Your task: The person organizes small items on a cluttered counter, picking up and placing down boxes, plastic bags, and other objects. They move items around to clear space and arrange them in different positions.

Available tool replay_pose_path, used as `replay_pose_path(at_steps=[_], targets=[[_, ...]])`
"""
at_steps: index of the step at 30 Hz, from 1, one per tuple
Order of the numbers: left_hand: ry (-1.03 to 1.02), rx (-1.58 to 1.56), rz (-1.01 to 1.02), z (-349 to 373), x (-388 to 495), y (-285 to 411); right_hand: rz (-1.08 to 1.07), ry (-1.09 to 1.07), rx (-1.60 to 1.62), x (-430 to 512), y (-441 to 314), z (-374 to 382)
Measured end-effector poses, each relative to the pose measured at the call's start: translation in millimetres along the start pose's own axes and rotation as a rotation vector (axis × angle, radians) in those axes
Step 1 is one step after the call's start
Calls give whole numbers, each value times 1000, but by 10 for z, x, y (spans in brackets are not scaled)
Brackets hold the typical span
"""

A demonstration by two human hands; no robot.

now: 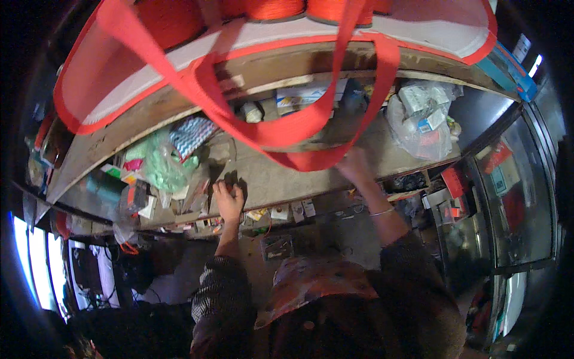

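My left hand (228, 199) rests at the wooden shelf board (278, 179) with its fingers bent; whether something small lies under them cannot be made out. Beside it are a crumpled pale green plastic bag (163, 166) and a blue-and-white zigzag-patterned packet (193, 134). My right hand (356, 167) reaches over the same board farther right, blurred, its fingers partly hidden behind a red strap (305, 160). That strap hangs from a red-edged white bag (278, 41) across the top of the view. Farther right lies a clear plastic bag (394, 121) with boxes in it.
Red spools (273, 9) stand at the top. Behind the straps sits a white-and-blue box (300, 96) on the shelf. Small cards and packets (280, 212) fill a lower ledge below the board's front edge. To the right is a glass-fronted cabinet (524, 215).
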State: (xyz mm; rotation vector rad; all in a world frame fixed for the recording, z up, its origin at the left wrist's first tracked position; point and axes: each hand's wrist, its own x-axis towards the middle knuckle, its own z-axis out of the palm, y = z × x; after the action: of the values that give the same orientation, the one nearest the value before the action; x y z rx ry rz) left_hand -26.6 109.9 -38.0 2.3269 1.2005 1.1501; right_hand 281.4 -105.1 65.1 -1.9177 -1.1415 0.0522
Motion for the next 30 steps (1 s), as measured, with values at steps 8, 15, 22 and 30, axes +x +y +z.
replay_pose_path(at_steps=[8,15,22,30], targets=[[102,101,113,-82,43,70,-47,-104,-118,-61,133,80],[-143,-189,-55,28,90,294,4,-12,-48,-533,1,-510],[-27,-347,165,985,944,919,127,-16,-18,-949,-421,-500],[-16,-308,101,526,696,718,10,43,-14,-1008,-303,-362]])
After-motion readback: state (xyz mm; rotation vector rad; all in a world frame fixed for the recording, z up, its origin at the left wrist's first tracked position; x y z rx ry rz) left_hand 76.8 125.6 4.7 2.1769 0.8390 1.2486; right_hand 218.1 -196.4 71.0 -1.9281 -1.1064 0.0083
